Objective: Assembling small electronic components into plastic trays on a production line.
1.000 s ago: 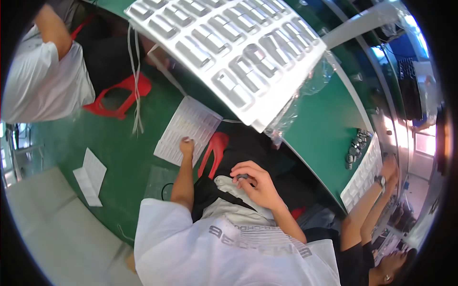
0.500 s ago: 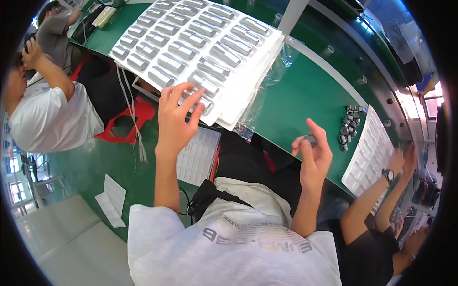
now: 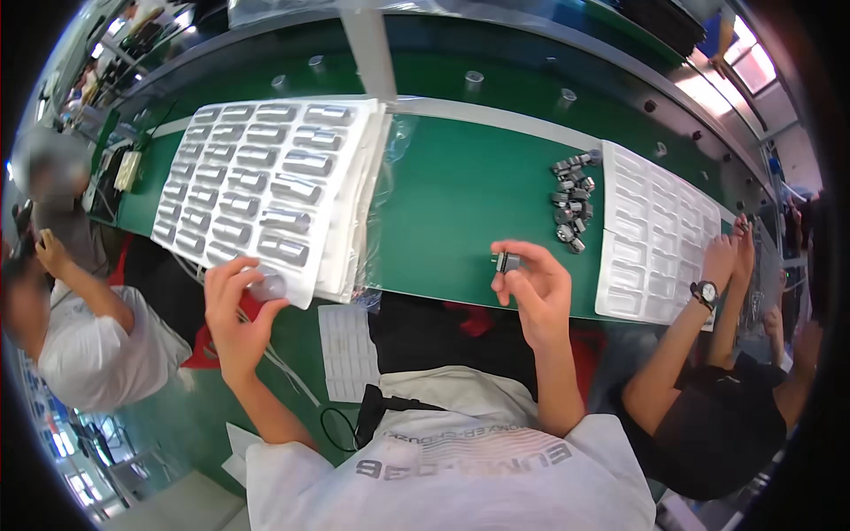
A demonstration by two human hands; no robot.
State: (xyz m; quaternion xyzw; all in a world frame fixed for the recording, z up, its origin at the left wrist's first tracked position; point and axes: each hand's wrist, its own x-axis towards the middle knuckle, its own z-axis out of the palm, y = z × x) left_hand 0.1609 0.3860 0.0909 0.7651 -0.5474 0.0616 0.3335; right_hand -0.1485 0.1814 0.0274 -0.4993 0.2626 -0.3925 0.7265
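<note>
10 o'clock: blister tray [image 3: 323, 232] holding silvery parts [image 3: 295, 188]; left hand [image 3: 237, 319] curled at corner, cannot tell grip. Right hand [image 3: 540, 290] pinches dark component [image 3: 506, 263]. 3 o'clock: white-pocketed tray [image 3: 660, 239].

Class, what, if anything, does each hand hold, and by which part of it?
Right hand: a small dark-grey metallic cylinder, held by its sides. Left hand: cannot be told.

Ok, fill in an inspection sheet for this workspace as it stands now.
Surface: green table.
Job's things: left tray holding grey parts; small dark part.
Clutter: heap of small metal parts beside right tray; clear film beside left tray.
Hands: left hand at left tray's near corner, grip unclear; right hand pinching the dark part.
Cables: thin black cord looped near the wearer's waist.
Surroundings: co-worker at right, person in white at left.
</note>
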